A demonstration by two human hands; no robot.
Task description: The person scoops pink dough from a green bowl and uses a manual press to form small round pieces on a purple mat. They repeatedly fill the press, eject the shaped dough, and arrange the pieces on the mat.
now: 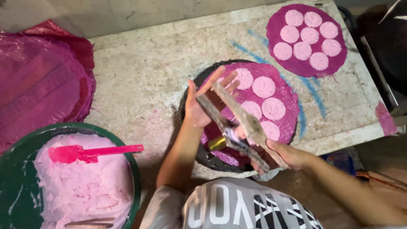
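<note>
- Step in hand: you're working a wooden hinged tool (237, 123) over the near magenta sheet (284, 123), which lies on a dark round tray (190, 91) at the table's front edge.
- Right hand (288, 154) is clamped round the tool's lower ends, near the yellowish hinge piece (217, 143).
- Left hand (203, 104) is flat and spread, palm against the upper arms of the tool; fingers apart, not gripping.
- Near sheet carries pale pink discs (263, 87); several visible, the rest hidden behind tool and hands, so I can't tell the count.
- Far sheet (306, 40) sits on the bare table (144, 72) with a full cluster of discs, well apart from your hands.
- Judgement: looks like mid-cycle on the near sheet, tool lifted clear of it, not pressing.
- Next move calls for lining the tool up on a bare magenta patch, clear of the existing discs, and keeping it square to the sheet.
- Green tub (137, 169) of pale pink paste is at your left, with a pink scoop (85, 152) lying on the paste. Both untouched.
- Stack of magenta sheets (42, 80) at far left, out of play.
</note>
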